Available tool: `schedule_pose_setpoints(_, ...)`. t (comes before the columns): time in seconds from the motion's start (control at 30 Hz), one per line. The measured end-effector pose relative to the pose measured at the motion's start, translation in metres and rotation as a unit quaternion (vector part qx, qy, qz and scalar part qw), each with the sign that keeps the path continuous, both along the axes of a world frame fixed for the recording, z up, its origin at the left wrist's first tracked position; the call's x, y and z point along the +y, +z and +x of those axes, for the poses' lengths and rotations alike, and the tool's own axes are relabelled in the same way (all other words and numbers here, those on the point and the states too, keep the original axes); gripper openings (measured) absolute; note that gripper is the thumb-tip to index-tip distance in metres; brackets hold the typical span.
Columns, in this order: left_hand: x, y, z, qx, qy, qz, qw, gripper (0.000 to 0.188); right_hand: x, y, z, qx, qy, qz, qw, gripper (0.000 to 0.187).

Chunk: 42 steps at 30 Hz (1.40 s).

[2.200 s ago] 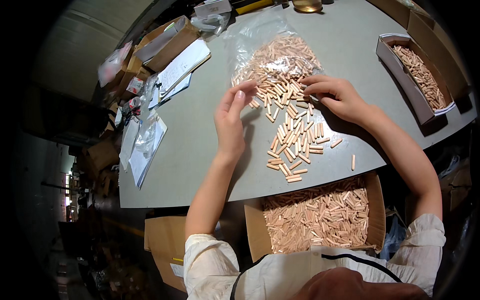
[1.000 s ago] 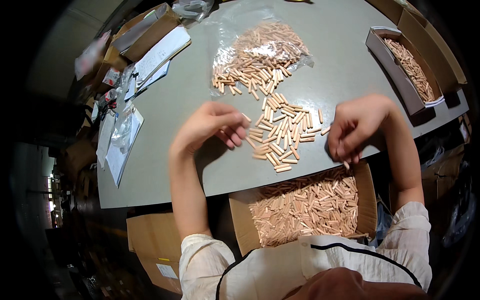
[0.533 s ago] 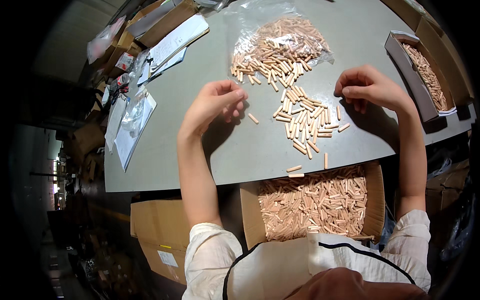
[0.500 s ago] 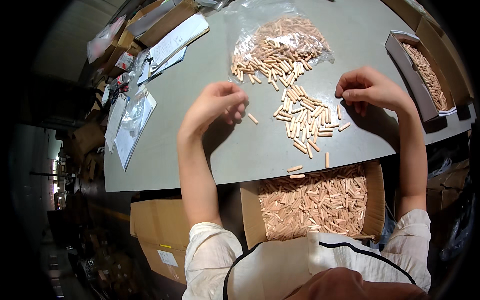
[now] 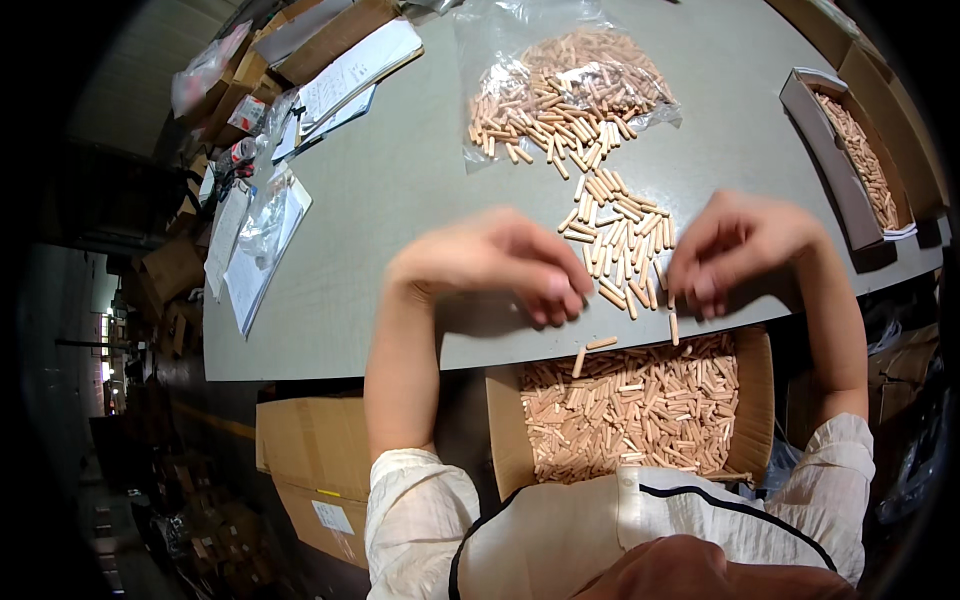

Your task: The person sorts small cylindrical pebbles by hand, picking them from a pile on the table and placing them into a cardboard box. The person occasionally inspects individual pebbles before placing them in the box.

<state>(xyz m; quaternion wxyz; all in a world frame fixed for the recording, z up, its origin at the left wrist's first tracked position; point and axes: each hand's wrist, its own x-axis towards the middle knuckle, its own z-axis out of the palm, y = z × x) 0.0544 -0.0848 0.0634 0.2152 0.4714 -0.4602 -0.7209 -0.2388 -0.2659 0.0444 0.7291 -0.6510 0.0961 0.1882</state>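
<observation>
There is one left hand point(image 5: 508, 265), one right hand point(image 5: 738, 252), one far bag point(image 5: 490, 45), one near full carton point(image 5: 509, 420), one narrow right box point(image 5: 822, 160); pegs point(image 5: 622, 240) are uncountable.

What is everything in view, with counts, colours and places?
Table: one, grey, centre
Clear plastic bag: one, transparent, far middle of table
Open cardboard box: one, brown, near table edge
Narrow box: one, greyish, right side of table
Wooden pegs: too many to count, pale tan, in the bag and both boxes, and loose on the table
Cardboard panels: count unclear, brown, upper right
Papers: several, white, table's left side
Open carton: one, brown, upper left
Other carton: one, brown, lower left
Shirt: one, cream with black trim, bottom
Left hand: one, bare, left of loose pegs
Right hand: one, bare, right of loose pegs
</observation>
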Motion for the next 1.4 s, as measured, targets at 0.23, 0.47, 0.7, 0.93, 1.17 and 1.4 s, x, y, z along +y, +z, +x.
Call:
schedule_pose_setpoints(0.23, -0.016, -0.02, 0.018, -0.121, 0.225, -0.1, 0.962, 0.023, -0.018, -0.021, 0.012, -0.092, -0.272, -0.264, 0.921, 0.017)
schedule_pose_setpoints(0.47, -0.016, -0.02, -0.007, -0.081, 0.121, -0.049, 0.988, 0.021, -0.003, -0.006, 0.017, -0.043, -0.116, -0.175, 0.977, 0.019)
schedule_pose_setpoints(0.7, -0.027, -0.045, -0.002, -0.139, 0.294, -0.215, 0.921, 0.025, -0.021, -0.038, 0.018, -0.175, -0.293, -0.325, 0.882, 0.03)
schedule_pose_setpoints(0.93, -0.024, -0.053, -0.023, -0.298, 0.155, -0.417, 0.845, 0.039, -0.009, -0.042, 0.032, -0.285, -0.157, -0.418, 0.848, 0.036)
schedule_pose_setpoints(1.17, -0.02, -0.042, -0.015, -0.169, 0.224, -0.278, 0.918, 0.029, -0.017, -0.04, 0.019, -0.218, -0.249, -0.225, 0.917, 0.027)
schedule_pose_setpoints(1.4, -0.012, -0.016, 0.018, -0.162, 0.134, -0.053, 0.976, 0.022, -0.015, -0.001, 0.005, -0.036, -0.136, -0.201, 0.97, 0.022)
